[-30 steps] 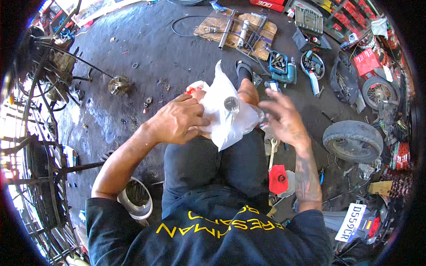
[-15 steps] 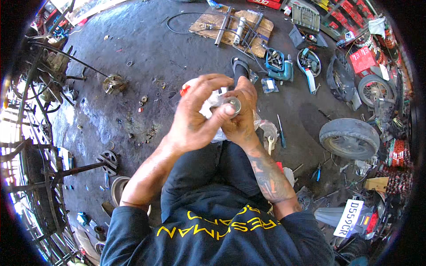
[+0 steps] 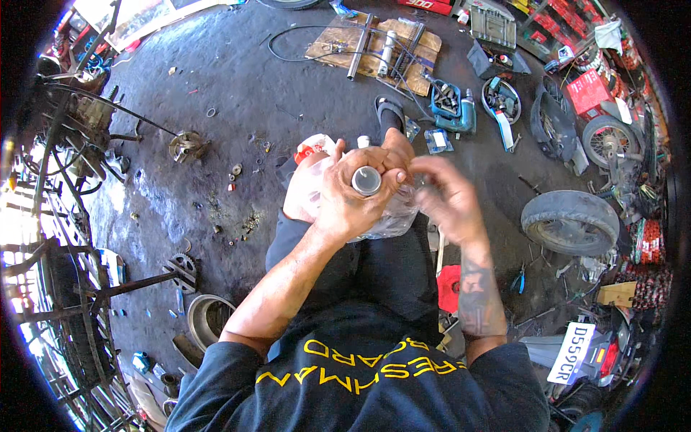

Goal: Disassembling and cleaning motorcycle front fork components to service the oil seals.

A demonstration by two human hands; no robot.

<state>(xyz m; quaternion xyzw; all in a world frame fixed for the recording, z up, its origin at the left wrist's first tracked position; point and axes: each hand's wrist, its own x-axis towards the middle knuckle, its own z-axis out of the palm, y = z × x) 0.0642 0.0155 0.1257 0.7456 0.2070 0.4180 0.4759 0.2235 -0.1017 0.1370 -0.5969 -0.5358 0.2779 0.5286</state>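
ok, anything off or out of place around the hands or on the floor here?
Nothing damaged shows. The left hand grips a small silver metal cylinder over a crumpled clear plastic bag; the right hand touches the bag. Small loose parts lie scattered across the stained concrete floor.

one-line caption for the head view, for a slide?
Seated on a workshop floor, the left hand grips a metal tube in a clear plastic bag while the right hand pulls at the bag.

Both hands (image 3: 356, 194) (image 3: 448, 198) raised together, fingers curled
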